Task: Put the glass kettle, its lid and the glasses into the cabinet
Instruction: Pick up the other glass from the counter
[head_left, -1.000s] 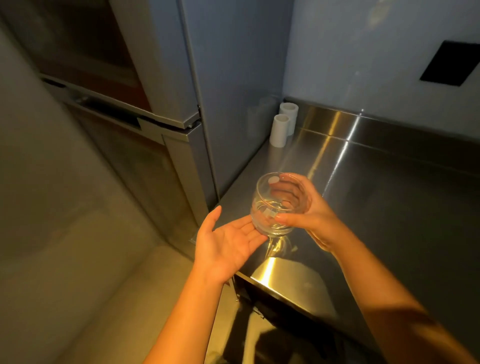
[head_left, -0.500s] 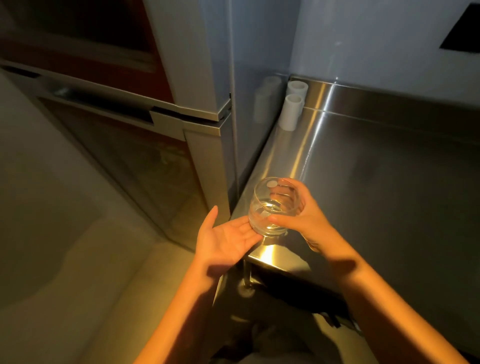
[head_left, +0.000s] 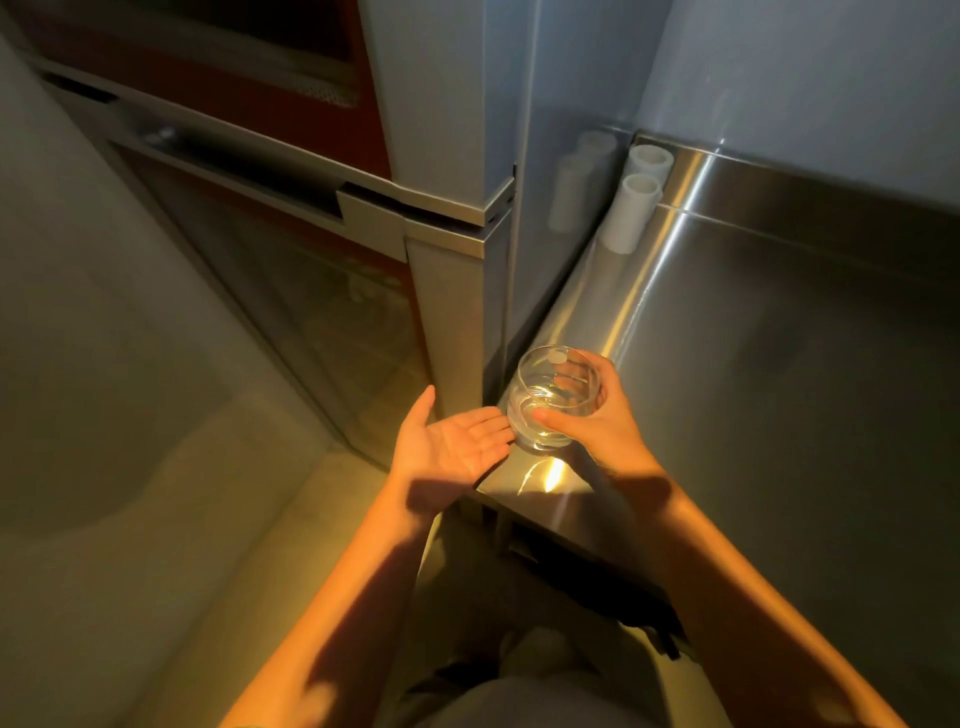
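At the bottom of the frame, two bare forearms reach up from a lap in light cloth. Just left of centre, the left grip (head_left: 451, 442) is released: palm up, fingers straight, thumb raised. Its fingertips (head_left: 501, 423) reach the lower left side of the glass (head_left: 540, 382); whether they touch it cannot be told. Just right of that, the right grip (head_left: 602, 423) grasps the glass, thumb across the near side and fingers curled round the far side. The glass is a clear round tumbler, tipped slightly with its mouth toward the camera. It is held above the front left corner of the steel desk (head_left: 779, 364), where a bright patch of light falls on the metal below it.

The desk fills the right half of the frame. At its far left corner two white cylinders (head_left: 631, 213) stand upright one behind the other, against the side of a grey cabinet (head_left: 452, 130). This cabinet fills the upper left, with dark glass-fronted doors and red showing behind them. A pale wall (head_left: 805, 67) closes the upper right.
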